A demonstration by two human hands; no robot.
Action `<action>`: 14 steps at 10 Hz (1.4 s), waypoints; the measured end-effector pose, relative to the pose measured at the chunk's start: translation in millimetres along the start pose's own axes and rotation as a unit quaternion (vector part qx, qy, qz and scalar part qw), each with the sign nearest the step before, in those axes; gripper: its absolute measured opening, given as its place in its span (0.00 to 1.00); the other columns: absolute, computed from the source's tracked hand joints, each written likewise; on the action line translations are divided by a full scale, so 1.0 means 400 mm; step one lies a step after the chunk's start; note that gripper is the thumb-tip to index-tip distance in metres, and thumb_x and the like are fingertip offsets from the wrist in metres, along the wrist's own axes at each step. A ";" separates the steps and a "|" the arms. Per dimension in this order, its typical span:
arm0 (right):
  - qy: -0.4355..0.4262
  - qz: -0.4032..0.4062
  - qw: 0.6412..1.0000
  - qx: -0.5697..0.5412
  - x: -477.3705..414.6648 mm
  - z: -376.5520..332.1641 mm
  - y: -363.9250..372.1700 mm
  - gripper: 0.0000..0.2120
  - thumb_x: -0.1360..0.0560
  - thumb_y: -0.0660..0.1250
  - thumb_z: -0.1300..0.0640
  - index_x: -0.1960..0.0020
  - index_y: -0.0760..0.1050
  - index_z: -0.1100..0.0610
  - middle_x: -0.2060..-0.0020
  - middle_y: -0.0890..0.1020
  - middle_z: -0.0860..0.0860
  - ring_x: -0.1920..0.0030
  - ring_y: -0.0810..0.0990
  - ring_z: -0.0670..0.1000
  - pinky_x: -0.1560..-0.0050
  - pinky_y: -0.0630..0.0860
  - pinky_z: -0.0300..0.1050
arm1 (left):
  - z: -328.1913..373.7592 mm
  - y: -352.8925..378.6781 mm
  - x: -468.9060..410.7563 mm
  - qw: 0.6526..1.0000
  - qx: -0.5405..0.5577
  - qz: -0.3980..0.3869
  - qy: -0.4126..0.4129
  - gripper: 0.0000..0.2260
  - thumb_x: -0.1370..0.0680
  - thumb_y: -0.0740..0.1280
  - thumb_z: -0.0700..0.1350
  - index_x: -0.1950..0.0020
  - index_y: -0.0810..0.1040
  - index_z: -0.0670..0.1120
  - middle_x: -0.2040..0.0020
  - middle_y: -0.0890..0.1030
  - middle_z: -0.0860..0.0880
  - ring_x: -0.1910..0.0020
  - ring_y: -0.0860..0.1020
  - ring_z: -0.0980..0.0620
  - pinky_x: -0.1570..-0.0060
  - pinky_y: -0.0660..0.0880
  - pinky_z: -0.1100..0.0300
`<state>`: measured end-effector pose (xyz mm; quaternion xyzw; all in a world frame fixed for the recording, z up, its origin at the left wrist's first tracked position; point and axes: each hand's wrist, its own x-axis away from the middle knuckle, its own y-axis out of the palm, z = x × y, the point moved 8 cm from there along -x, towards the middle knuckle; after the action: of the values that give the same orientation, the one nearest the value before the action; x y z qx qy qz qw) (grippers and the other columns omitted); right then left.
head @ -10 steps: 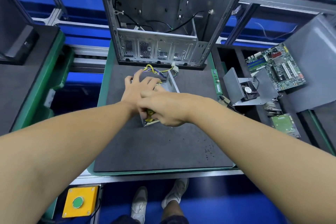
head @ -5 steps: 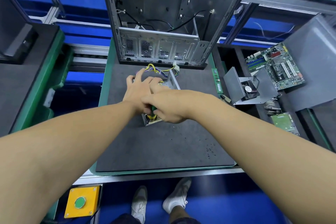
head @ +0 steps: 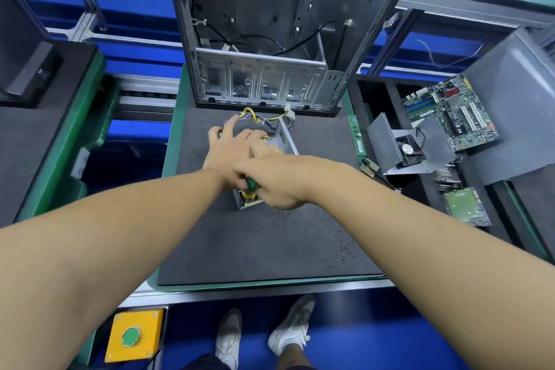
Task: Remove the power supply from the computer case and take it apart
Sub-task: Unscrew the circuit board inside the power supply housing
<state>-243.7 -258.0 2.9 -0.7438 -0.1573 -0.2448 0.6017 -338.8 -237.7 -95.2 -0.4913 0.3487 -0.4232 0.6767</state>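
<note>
Both bare forearms are stretching forward from the bottom corners of the view and meeting near the middle. The left hand (head: 226, 149) is lying palm down, its fingers straight and fanned apart, pointing away from the person. The right hand (head: 271, 185) is sitting just in front of the left wrist, knuckles up, its fingers curling round a green handle (head: 251, 185), the wrist bending inward to the left

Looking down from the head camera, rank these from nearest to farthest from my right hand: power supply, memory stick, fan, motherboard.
1. Power supply, under the right hand gripping a green tool.
2. Memory stick, at the mat's right edge.
3. Fan, right of the mat.
4. Motherboard, far right.
</note>
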 end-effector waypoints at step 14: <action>0.126 0.039 0.988 -0.085 -0.010 0.084 0.040 0.27 0.18 0.54 0.42 0.27 0.57 0.57 0.32 0.67 0.60 0.41 0.75 0.62 0.54 0.69 0.50 | -0.004 0.005 -0.010 0.996 -0.004 -0.039 -0.079 0.21 0.25 0.54 0.55 0.31 0.66 0.55 0.36 0.76 0.56 0.21 0.45 0.44 0.32 0.53 0.45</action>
<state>-232.8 -228.8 -17.7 -0.7608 -0.0296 -0.3255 0.5607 -341.2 -234.0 -97.4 -0.5392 0.2760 -0.4076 0.6833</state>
